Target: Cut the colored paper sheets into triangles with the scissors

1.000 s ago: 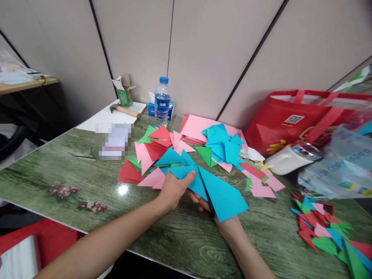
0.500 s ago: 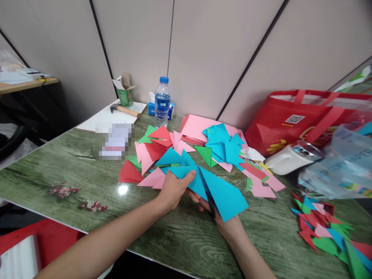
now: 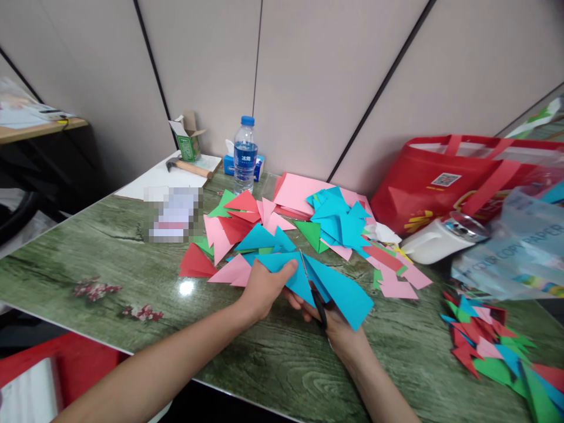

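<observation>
A folded sheet of blue paper (image 3: 291, 276) is pinched in my left hand (image 3: 264, 285), the thumb lying on top. My right hand (image 3: 337, 326) grips scissors (image 3: 321, 305) with black handles, partly hidden under the paper. Their blades lie in a long cut that runs up through the sheet, with a blue flap (image 3: 341, 288) hanging off to the right over my right hand. Just beyond my hands lie cut blue pieces (image 3: 259, 238), pink pieces (image 3: 231, 271) and red pieces (image 3: 196, 262).
Behind the scraps stand a water bottle (image 3: 245, 158) and a tissue pack (image 3: 259, 167). A hammer (image 3: 189, 167) lies on white board at the back left. To the right are a red bag (image 3: 418, 182), a white mug (image 3: 434, 241) and a heap of coloured cut pieces (image 3: 489, 346).
The blue flap on the right has swung slightly inward and folded, showing more of the scissors' handles. My left hand has hardly moved.
</observation>
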The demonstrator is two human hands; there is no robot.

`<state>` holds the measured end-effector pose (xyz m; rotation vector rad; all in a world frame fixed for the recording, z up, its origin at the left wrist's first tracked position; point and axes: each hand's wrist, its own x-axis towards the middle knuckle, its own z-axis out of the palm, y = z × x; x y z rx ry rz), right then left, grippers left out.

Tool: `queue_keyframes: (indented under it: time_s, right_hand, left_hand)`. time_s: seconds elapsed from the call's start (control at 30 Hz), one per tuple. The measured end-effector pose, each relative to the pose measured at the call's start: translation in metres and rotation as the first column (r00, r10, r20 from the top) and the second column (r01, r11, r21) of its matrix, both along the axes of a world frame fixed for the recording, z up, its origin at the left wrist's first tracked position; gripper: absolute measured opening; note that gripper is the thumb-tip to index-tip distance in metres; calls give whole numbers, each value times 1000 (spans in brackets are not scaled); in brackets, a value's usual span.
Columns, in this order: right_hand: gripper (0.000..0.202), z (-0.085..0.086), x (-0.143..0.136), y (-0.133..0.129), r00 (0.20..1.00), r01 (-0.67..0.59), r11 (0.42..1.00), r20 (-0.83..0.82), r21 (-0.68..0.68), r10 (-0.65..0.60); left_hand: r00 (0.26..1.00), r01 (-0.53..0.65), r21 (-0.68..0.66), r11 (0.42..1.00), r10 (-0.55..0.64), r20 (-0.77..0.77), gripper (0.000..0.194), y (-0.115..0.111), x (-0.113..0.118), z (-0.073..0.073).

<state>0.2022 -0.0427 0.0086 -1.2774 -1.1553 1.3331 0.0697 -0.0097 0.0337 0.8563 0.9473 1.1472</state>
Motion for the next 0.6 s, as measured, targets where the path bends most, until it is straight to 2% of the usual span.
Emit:
queue_keyframes:
  time_s: [0.6]
  right_hand:
    - [36, -1, -1, -2, 1000, -15, 998, -8, -66, 14]
  left_hand:
    - [999, 39, 2, 999, -39, -30, 21, 1, -2, 0]
